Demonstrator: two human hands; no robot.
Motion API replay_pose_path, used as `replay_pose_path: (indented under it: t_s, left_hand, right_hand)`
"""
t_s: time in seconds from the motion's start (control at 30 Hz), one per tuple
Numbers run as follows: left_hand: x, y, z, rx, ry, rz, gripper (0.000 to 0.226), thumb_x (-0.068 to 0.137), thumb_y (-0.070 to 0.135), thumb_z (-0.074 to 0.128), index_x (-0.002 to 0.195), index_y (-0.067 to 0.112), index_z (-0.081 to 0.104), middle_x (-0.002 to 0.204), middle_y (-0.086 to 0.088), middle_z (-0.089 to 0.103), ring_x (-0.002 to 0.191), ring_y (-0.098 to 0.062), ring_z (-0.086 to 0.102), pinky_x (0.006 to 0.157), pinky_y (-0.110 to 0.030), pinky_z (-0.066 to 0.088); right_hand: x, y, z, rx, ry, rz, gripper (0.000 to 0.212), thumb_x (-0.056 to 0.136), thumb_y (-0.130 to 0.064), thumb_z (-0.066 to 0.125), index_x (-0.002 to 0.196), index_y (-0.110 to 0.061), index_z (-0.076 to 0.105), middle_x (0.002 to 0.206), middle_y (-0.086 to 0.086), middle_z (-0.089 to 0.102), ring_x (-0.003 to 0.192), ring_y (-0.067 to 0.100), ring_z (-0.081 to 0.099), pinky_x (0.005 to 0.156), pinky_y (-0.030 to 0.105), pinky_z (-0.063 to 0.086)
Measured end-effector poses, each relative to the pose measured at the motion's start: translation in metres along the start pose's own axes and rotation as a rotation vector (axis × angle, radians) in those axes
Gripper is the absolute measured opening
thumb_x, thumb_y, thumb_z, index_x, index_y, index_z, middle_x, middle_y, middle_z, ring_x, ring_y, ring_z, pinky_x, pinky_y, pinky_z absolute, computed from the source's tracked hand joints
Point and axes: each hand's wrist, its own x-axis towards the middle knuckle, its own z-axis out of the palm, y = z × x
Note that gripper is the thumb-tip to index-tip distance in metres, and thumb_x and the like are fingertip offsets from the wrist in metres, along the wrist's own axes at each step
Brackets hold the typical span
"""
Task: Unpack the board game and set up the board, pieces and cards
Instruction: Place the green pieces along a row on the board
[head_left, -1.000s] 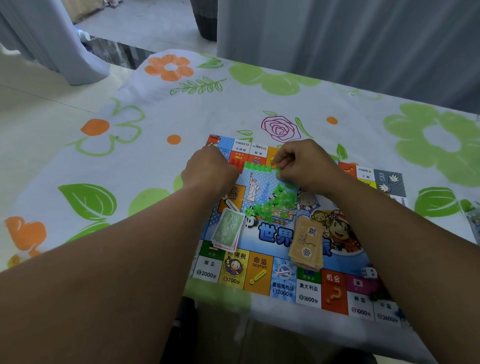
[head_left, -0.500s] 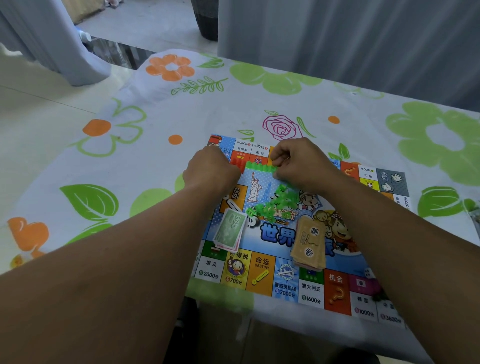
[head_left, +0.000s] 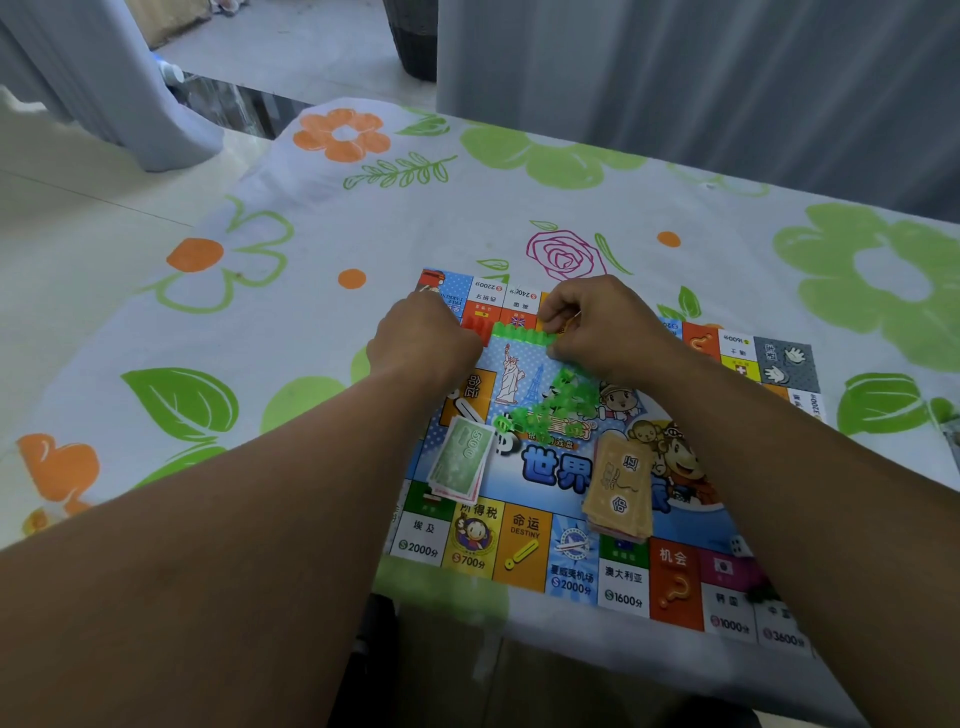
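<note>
The game board (head_left: 524, 551) lies flat on the flowered tablecloth. Along its far side stands a short row of green plastic houses (head_left: 522, 332), with red houses (head_left: 480, 327) at the row's left end. My left hand (head_left: 423, 343) curls over the red houses, and its fingertips are hidden. My right hand (head_left: 602, 327) pinches a green house at the row's right end. A loose pile of green houses (head_left: 563, 400) sits mid-board. A stack of green play money (head_left: 460, 460) and a stack of tan cards (head_left: 621, 483) lie nearer to me.
A white die (head_left: 740, 545) rests on the board near my right forearm. The board's near edge reaches the table's front edge (head_left: 571, 639). Grey curtains (head_left: 675, 78) hang behind the table, and the floor drops away to the left.
Both hands stay at the row of houses. My right hand has edged slightly toward the board's far side.
</note>
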Motion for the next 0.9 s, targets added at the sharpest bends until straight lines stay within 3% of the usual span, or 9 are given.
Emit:
replay_pose_path:
  t_s: [0.2,0.4,0.57,0.73,0.9]
  left_hand:
    - [0.000,0.000,0.001,-0.002,0.001,0.004,0.016,0.081,0.018,0.065,0.096,0.014,0.068,0.100,-0.005,0.069,0.091,-0.026,0.065,0.084,-0.043,0.058]
    - [0.002,-0.001,0.002,-0.008,0.002,-0.004,0.015,0.082,0.018,0.067,0.096,0.014,0.068,0.100,-0.005,0.069,0.091,-0.026,0.066,0.084,-0.043,0.059]
    - [0.002,-0.001,0.003,-0.006,-0.005,-0.006,0.015,0.083,0.021,0.067,0.097,0.015,0.067,0.101,-0.006,0.070,0.090,-0.027,0.068,0.083,-0.043,0.060]
    - [0.002,0.000,0.003,-0.009,0.002,-0.007,0.017,0.083,0.021,0.066,0.099,0.015,0.067,0.102,-0.006,0.069,0.090,-0.028,0.067,0.084,-0.044,0.059]
    - [0.001,0.000,0.003,-0.006,0.000,-0.014,0.019,0.081,0.020,0.066,0.099,0.014,0.065,0.099,-0.005,0.069,0.089,-0.026,0.066,0.083,-0.043,0.059]
  right_hand:
    - [0.000,-0.001,0.000,-0.002,-0.003,-0.005,0.035,0.076,0.005,0.077,0.106,-0.010,0.071,0.098,0.006,0.070,0.075,0.003,0.058,0.080,0.034,0.055]
    - [-0.005,0.002,-0.017,0.026,0.075,0.023,0.020,0.086,0.002,0.062,0.098,-0.010,0.073,0.093,0.002,0.069,0.088,0.016,0.064,0.084,0.034,0.054]
    - [-0.019,-0.001,-0.031,0.054,-0.129,0.117,0.009,0.084,0.001,0.069,0.086,-0.006,0.074,0.066,-0.007,0.061,0.063,0.008,0.057,0.064,0.029,0.048]
    - [-0.023,-0.003,-0.033,0.030,-0.247,0.109,0.011,0.082,-0.002,0.078,0.086,-0.012,0.074,0.073,0.001,0.065,0.068,0.013,0.060,0.070,0.033,0.054]
    - [-0.021,0.005,-0.034,0.063,-0.185,0.172,0.008,0.085,0.001,0.075,0.087,-0.007,0.073,0.074,0.012,0.069,0.068,0.024,0.066,0.067,0.038,0.056]
